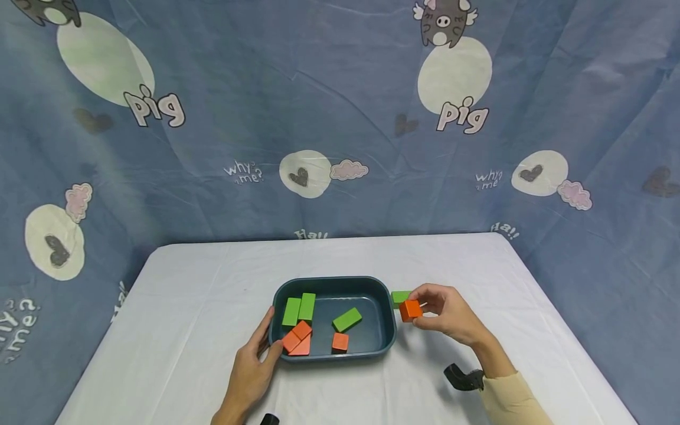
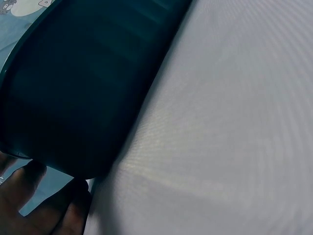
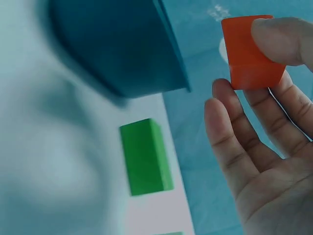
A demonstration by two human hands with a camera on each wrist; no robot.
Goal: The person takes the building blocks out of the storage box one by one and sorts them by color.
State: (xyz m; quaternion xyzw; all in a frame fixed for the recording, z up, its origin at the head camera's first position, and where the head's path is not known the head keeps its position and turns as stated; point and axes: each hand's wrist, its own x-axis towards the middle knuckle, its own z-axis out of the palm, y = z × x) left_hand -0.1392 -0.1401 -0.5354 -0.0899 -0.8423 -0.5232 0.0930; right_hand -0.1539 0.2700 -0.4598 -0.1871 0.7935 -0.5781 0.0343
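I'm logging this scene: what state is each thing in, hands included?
White tablecloth: spread, lightly creased.
Dark teal rectangular tray: upright, partly filled.
Left hand: holding the tray's left end.
Orange cuboid block: held up outside the tray.
Right hand: pinching that block.
Three green rectangular blocks inside: two adjacent, one apart.
Orange blocks inside: one alone, others clustered.
Green rectangular block outside: lying on tablecloth.
Blue printed backdrop: hanging, creased.

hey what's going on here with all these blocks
Someone is handling blocks with bare hands. Their right hand holds an orange block up off the table, just outside the right end of a dark tray. Their left hand touches the tray's left end. Inside lie three green blocks and several orange pieces. At least one more green block lies outside, near the tray's right end.
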